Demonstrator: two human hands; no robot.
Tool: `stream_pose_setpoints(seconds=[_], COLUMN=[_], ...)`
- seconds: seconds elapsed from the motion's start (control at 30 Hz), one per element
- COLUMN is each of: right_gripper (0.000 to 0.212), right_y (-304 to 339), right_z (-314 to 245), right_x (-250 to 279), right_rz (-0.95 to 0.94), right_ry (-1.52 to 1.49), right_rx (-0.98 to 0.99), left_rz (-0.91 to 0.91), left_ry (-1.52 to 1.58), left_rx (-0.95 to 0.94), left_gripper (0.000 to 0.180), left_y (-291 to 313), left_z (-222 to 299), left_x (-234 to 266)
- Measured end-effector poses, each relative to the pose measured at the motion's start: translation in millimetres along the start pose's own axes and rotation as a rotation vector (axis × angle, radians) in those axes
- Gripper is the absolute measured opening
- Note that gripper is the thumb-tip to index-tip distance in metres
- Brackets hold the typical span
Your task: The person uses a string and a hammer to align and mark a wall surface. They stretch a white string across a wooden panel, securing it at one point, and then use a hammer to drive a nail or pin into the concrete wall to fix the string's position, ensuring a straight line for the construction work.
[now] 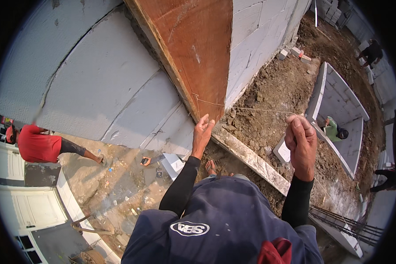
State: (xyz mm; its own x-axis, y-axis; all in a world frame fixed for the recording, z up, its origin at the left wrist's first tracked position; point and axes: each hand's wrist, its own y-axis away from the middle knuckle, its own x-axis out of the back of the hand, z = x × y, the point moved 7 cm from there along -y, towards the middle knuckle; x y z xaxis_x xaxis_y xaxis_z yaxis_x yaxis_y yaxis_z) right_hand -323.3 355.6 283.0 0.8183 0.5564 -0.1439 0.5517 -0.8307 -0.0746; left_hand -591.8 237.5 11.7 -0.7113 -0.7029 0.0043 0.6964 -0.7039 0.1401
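A thin string (255, 109) runs from a small nail or knot (195, 95) on the reddish-brown wooden board (198, 48) across to my right hand (302, 143). The thumb and fingers of that hand are pinched on the string, raised over the soil. My left hand (201, 135) is at the board's lower end, beside its wooden edge strip (165, 55). Its fingers are bent with the tips close together, and a short strand hangs down toward them. Whatever lies between those fingertips is too small to name.
Grey block walls (97, 70) flank the board. A long plank (251, 156) slants below my hands, and steel bars (345, 222) lie at lower right. A person in red (39, 143) stands left; a person in green (332, 130) is inside a low block enclosure (341, 99). A handsaw (145, 161) lies on the ground.
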Motion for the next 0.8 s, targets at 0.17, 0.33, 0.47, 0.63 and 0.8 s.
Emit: stream_pose_setpoints(seconds=[0.17, 0.33, 0.47, 0.63, 0.8], right_gripper=[0.026, 0.029, 0.029, 0.030, 0.033], right_y=[-5, 10, 30, 36, 14], right_z=[-19, 44, 96, 166, 164], right_x=[-35, -71, -63, -25, -31], right_rz=[-0.144, -0.453, -0.538, -0.468, -0.445], right_ry=[0.177, 0.346, 0.535, 0.529, 0.675], right_rx=[0.006, -0.216, -0.253, -0.327, -0.263], left_rz=[0.061, 0.104, 0.125, 0.102, 0.185], left_ry=[0.123, 0.662, 0.887, 0.604, 0.539], left_rx=[-0.002, 0.160, 0.254, 0.328, 0.325], left_gripper=[0.053, 0.050, 0.047, 0.037, 0.034], left_y=[0, 12, 12, 18, 20], left_z=[31, 59, 85, 89, 88], left_x=[11, -3, -13, 25, 54])
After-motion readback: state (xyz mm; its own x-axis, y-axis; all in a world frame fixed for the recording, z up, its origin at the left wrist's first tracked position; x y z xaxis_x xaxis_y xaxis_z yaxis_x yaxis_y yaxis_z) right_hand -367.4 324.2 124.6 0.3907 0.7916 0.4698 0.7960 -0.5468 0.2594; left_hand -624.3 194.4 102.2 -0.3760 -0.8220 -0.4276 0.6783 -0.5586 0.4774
